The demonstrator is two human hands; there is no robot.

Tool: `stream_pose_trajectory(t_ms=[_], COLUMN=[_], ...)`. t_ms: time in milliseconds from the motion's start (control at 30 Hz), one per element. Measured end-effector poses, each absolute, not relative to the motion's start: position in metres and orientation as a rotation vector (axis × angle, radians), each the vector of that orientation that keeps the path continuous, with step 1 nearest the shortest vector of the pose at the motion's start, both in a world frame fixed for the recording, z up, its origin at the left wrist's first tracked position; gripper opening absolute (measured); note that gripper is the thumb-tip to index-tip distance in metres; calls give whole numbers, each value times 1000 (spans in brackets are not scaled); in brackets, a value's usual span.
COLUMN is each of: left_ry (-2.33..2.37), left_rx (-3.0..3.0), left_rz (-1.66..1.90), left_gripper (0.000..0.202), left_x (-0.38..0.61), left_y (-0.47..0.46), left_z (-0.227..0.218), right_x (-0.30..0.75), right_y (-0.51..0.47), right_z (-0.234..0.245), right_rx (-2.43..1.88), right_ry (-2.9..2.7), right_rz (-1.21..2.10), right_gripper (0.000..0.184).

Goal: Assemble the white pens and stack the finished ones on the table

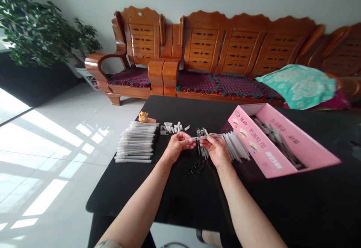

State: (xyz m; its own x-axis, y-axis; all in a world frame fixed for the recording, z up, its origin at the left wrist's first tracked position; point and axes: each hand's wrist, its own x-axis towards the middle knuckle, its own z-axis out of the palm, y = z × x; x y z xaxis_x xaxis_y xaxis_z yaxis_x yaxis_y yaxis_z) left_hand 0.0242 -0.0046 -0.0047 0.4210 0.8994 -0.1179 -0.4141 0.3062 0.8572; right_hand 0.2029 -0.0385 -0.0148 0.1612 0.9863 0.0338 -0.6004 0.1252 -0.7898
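Observation:
A slim whitish pen (220,135) lies level between my two hands above the table. My left hand (179,143) pinches at its left end, where the fingers hide any small part. The fingers of my right hand (216,149) are closed round its middle. Under and behind the hands lie thin pen refills (202,131) in a row. To the right is a fan of pale pen barrels (236,146). Small black plugs (194,168) are scattered nearer to me. Farther left are short white caps (175,128) and a stack of pens with black ends (137,142).
On the right of the black table (169,195) stands a pink open box (256,146) with dark and grey slender items inside. A small yellowish figurine (143,117) sits by the pen stack. Behind are a wooden bench (203,41) and a turquoise cloth (299,86).

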Motion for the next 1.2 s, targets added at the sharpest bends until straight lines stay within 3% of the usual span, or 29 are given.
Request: stream_pose_trajectory(t_ms=[1000, 1200], left_ry=[778, 1121], left_rx=[988, 1319], left_rz=[998, 1159], left_gripper=[38, 20], left_x=[25, 6], left_y=[-5, 9], left_z=[-2, -7], right_x=[202, 206], right_y=[-39, -38], right_z=[-15, -16], right_rx=[-784, -770], right_ry=[-709, -684], right_rz=[1210, 1191], right_gripper=[19, 19])
